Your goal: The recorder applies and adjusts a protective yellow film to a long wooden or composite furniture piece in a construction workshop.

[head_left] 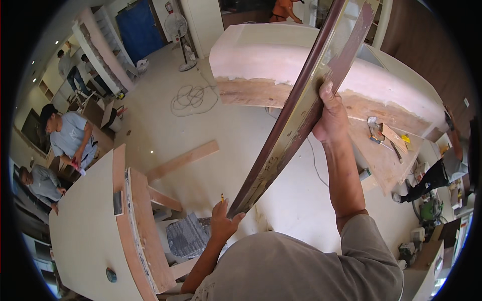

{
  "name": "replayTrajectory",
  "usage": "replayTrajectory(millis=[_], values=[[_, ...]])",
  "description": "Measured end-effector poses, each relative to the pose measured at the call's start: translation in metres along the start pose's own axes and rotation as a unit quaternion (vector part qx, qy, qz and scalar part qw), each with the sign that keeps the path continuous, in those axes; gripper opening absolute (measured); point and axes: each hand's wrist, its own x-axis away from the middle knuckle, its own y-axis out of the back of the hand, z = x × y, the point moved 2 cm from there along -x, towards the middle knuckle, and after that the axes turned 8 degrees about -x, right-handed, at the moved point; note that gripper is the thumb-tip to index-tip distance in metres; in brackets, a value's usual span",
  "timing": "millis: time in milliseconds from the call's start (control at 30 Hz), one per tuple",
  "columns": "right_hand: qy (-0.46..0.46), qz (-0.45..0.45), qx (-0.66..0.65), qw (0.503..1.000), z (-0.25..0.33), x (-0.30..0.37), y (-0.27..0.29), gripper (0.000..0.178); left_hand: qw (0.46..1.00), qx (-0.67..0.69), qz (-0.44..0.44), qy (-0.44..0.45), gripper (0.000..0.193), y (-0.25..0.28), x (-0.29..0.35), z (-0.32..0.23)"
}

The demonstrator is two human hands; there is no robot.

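A long dark-red wooden moulding (286,123) with a pale, scuffed face and handwritten marks slants across the middle, its far end running out of the top edge. Its near end sits in my left hand (224,223), fingers closed round it. A thin yellow stick like a pencil (222,197) pokes up from that same hand. Farther along, my right hand (332,118) grips the moulding's right edge, the thumb lying on its face.
A curved counter (261,57), pinkish-white over bare wood, stands ahead. Tools lie on a plywood board (374,160) at right. A pale curved tabletop (85,220) is at near left, with a wood plank (183,160) beyond. Coiled cable (193,99) and a fan (176,27) stand farther off. Several people work around.
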Motion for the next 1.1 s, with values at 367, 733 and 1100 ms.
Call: replayTrajectory(millis=[367,733,1100], values=[[0.021,-0.041,0.026,0.999,0.024,-0.115,0.033,0.057,0.987,0.155,-0.002,0.043,0.05,-0.077,-0.113,0.027],[0.057,-0.064,0.012,0.996,0.029,-0.223,0.077,0.056,0.978,0.197,0.049,0.04,0.032,-0.067,-0.252,0.034],[0.136,0.094,0.01,0.986,0.015,-0.294,0.119,0.075,0.959,0.173,0.225,-0.008,0.044,-0.142,-0.374,0.03]])
